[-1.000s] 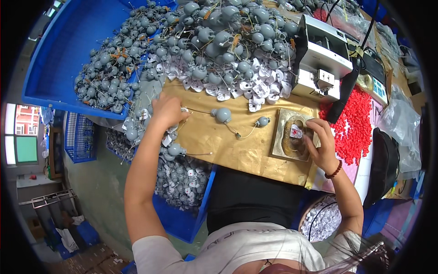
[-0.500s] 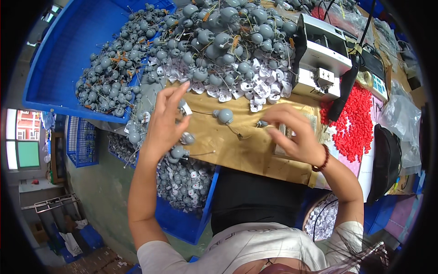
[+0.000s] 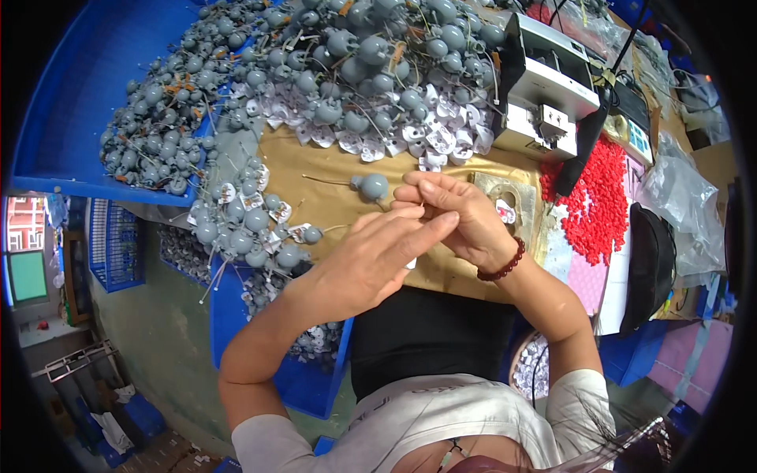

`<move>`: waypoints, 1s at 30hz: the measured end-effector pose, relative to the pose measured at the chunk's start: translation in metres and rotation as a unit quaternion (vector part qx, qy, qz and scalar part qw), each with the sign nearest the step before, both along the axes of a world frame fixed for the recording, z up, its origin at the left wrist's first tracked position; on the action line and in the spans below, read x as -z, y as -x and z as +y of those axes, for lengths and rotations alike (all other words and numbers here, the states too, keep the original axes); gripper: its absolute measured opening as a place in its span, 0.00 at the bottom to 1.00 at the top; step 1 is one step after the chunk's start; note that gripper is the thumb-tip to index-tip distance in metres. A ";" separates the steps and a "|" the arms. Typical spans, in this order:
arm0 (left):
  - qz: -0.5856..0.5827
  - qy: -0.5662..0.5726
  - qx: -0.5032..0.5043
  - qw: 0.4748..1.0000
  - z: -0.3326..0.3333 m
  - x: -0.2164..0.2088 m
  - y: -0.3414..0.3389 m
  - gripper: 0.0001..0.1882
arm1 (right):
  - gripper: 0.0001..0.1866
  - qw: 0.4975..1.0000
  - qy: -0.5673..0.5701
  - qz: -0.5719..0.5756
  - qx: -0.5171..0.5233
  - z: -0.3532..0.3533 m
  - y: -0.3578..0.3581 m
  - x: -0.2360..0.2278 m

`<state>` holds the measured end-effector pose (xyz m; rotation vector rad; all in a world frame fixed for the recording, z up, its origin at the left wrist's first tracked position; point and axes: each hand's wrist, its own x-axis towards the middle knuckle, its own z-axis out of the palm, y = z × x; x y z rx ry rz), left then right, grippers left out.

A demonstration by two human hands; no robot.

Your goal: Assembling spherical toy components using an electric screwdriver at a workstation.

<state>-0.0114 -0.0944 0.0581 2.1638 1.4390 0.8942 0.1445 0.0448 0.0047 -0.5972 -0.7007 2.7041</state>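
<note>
— So, where are the hands?
— Left hand (image 3: 371, 264) and right hand (image 3: 461, 217) meet mid-desk (image 3: 331, 201), fingertips pinched together on a thin wire.
— And the grey ball (image 3: 372, 187)?
— Just beyond them, toward the desk's far edge.

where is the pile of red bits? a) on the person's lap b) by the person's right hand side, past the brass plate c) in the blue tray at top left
b: the red bits lie on the right of the bench, beyond the brass plate and the right hand; the blue tray holds grey balls.
</note>
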 end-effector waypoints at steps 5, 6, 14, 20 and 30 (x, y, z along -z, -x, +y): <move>-0.121 -0.032 -0.065 0.990 0.009 0.048 -0.046 0.48 | 0.16 0.980 0.055 0.024 0.192 -0.027 -0.035 0.019; -0.122 -0.041 -0.103 0.986 0.009 0.056 -0.055 0.48 | 0.16 0.971 0.085 0.069 0.212 -0.027 -0.044 0.031; -0.255 0.025 -0.176 0.950 0.013 0.083 -0.112 0.43 | 0.13 0.946 0.063 0.036 0.315 -0.022 -0.066 0.033; -0.231 0.035 -0.201 0.951 0.012 0.063 -0.117 0.34 | 0.11 0.948 -0.020 -0.008 0.318 -0.016 -0.071 0.029; -0.264 0.094 -0.165 0.945 0.011 0.062 -0.124 0.30 | 0.12 0.959 0.055 -0.060 0.273 -0.014 -0.077 0.029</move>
